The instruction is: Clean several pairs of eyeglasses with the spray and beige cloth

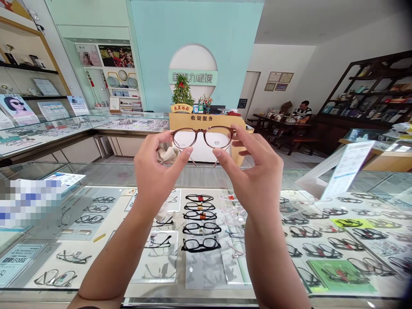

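Held up at the middle of the view is a pair of brown-framed eyeglasses (200,130), with clear lenses and a small printed mark on the right one. My left hand (157,161) pinches the left end of the frame between thumb and fingers. A crumpled pale cloth (168,155) is tucked in that same hand. My right hand (254,167) grips the right end of the frame, its thumb under the lens. The temples point away and down from me. Both forearms reach over a glass display counter (154,296).
Under the glass lie several rows of eyeglasses (201,244). A white sign stand (347,169) rises at the right and a pixelated box (28,201) at the left. Beyond stand another glass counter (128,124) and a wooden cashier desk (238,124). A person (302,110) sits far right.
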The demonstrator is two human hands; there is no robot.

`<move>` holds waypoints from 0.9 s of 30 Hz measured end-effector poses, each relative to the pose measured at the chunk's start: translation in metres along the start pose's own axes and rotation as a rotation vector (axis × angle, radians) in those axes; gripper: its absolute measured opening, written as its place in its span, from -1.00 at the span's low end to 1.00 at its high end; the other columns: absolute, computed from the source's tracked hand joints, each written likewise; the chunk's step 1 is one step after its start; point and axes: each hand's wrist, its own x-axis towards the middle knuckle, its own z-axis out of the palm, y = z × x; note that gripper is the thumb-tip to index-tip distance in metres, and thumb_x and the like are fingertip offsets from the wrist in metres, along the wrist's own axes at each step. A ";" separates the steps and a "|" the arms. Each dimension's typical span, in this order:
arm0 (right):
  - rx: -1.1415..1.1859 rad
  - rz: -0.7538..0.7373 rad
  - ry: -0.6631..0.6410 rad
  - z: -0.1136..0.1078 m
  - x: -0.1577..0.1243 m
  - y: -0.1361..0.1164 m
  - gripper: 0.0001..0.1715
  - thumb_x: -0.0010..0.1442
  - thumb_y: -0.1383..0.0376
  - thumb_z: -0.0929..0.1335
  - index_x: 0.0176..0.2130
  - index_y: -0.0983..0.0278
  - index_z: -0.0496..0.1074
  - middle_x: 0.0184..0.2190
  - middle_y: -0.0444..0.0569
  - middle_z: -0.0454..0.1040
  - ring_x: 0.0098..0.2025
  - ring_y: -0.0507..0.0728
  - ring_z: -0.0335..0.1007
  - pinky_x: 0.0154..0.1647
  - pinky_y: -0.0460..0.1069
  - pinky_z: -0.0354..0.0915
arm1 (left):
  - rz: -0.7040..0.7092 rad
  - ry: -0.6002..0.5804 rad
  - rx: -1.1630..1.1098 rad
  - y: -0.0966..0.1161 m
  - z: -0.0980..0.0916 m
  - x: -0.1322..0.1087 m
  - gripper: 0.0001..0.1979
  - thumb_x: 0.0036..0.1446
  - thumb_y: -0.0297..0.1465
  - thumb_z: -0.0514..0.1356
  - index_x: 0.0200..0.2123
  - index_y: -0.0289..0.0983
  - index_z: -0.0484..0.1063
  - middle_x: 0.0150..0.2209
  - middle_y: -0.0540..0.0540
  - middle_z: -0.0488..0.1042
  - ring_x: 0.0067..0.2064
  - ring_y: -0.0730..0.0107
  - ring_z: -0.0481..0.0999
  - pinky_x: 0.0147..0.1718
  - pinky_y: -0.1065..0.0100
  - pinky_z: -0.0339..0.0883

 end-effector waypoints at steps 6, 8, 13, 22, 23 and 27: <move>-0.031 -0.010 -0.026 0.002 -0.001 0.002 -0.37 0.44 0.08 0.53 0.42 0.05 0.55 0.15 0.09 0.72 0.13 0.33 0.68 0.01 0.25 0.65 | -0.018 0.034 -0.011 -0.004 0.003 -0.001 -0.56 0.18 -0.19 0.58 0.06 -0.16 0.61 0.02 -0.10 0.68 -0.15 0.26 0.62 -0.11 0.20 0.54; -0.042 -0.010 -0.043 0.005 -0.001 0.004 -0.33 0.47 0.10 0.50 0.47 0.04 0.49 0.23 0.12 0.69 0.17 0.35 0.68 -0.01 0.24 0.66 | 0.015 0.084 -0.004 -0.007 0.006 -0.002 -0.53 0.19 -0.22 0.58 0.10 -0.16 0.60 0.05 -0.11 0.65 -0.15 0.28 0.61 -0.11 0.19 0.53; -0.069 -0.014 -0.051 0.017 -0.003 0.009 -0.23 0.50 0.08 0.46 0.57 0.04 0.34 0.32 0.16 0.65 0.24 0.40 0.67 0.04 0.28 0.68 | 0.153 0.191 0.016 -0.016 0.015 -0.004 -0.39 0.23 -0.10 0.57 0.23 -0.19 0.52 0.17 -0.20 0.58 0.06 0.11 0.65 -0.04 0.15 0.55; 0.042 0.026 -0.050 0.027 -0.002 0.014 -0.23 0.49 0.09 0.47 0.56 0.07 0.36 0.37 0.15 0.63 0.26 0.36 0.68 0.02 0.23 0.69 | 0.200 0.245 0.023 -0.012 0.015 -0.009 -0.36 0.23 -0.04 0.57 0.25 -0.11 0.50 0.21 -0.27 0.54 0.18 -0.07 0.63 -0.07 0.05 0.60; 0.048 0.034 -0.055 0.027 -0.002 0.014 -0.23 0.48 0.09 0.47 0.56 0.07 0.36 0.37 0.16 0.64 0.26 0.36 0.68 0.02 0.23 0.68 | 0.189 0.238 0.010 -0.010 0.014 -0.009 -0.36 0.23 -0.05 0.58 0.25 -0.10 0.50 0.21 -0.27 0.53 0.19 -0.08 0.62 -0.06 0.03 0.60; 0.082 0.053 -0.070 0.029 -0.002 0.015 -0.23 0.48 0.08 0.48 0.55 0.07 0.37 0.36 0.15 0.66 0.24 0.34 0.69 0.03 0.22 0.67 | 0.142 0.238 0.044 -0.008 0.013 -0.010 -0.35 0.20 -0.02 0.58 0.24 -0.10 0.52 0.22 -0.28 0.52 0.19 -0.10 0.60 -0.03 -0.02 0.61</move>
